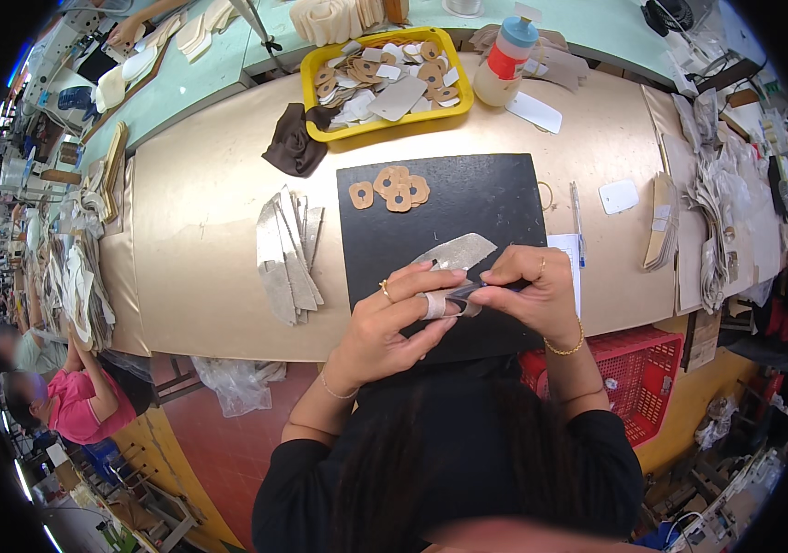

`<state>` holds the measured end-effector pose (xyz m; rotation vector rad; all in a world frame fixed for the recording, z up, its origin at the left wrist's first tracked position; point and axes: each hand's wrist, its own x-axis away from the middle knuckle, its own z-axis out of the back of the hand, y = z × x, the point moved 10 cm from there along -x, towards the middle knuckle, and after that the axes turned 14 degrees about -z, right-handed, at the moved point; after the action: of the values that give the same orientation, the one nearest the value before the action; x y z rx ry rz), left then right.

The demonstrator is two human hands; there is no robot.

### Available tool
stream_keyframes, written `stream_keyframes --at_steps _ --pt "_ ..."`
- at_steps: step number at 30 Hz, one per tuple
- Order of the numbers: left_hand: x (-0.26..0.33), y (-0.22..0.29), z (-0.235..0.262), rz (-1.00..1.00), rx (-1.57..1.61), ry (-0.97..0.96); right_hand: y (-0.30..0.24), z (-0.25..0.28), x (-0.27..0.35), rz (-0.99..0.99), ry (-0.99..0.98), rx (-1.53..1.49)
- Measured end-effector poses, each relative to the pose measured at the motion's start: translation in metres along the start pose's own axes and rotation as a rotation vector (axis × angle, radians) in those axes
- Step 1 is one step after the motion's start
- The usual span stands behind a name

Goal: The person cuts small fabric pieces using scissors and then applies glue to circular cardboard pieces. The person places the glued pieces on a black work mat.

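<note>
Above a black cutting mat [380,249], my left hand [380,323] is closed on a small curled grey piece of material [460,300], with a pale band around one finger. My right hand [541,288] pinches at the piece's far end; what lies between its fingertips is dark and too small to make out. Just beyond the fingers is a silvery-grey shaped piece [460,251]; whether it joins the held one is hidden. Several tan rounded pieces with dark centres [398,189] lie at the mat's far left. Left of the mat, several silvery-grey pieces [285,263] overlap in a fan.
A yellow tray [385,135] of small cut pieces stands at the back, beside a bottle with a blue cap [503,63] and a brown cloth [294,143]. A pen [578,217] and a white card [619,195] lie right. A red crate [638,373] sits below the table's right edge.
</note>
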<state>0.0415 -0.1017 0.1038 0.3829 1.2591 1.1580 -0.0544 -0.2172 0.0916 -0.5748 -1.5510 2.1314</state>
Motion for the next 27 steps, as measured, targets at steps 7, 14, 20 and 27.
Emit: stream_keyframes --at_steps 7,14,20,27 --pt "0.030 -0.040 -0.025 0.468 0.905 0.210 0.010 -0.001 -0.005 -0.083 -0.088 -0.142" --pt "0.030 -0.038 -0.039 0.467 1.082 0.119 0.002 -0.010 -0.008 -0.035 -0.123 -0.160" --pt "0.028 -0.034 -0.041 0.454 1.073 0.081 -0.002 -0.009 -0.006 -0.011 -0.087 -0.123" --pt "0.029 -0.035 -0.054 0.644 1.254 0.191 -0.014 -0.001 -0.001 0.168 0.026 -0.051"
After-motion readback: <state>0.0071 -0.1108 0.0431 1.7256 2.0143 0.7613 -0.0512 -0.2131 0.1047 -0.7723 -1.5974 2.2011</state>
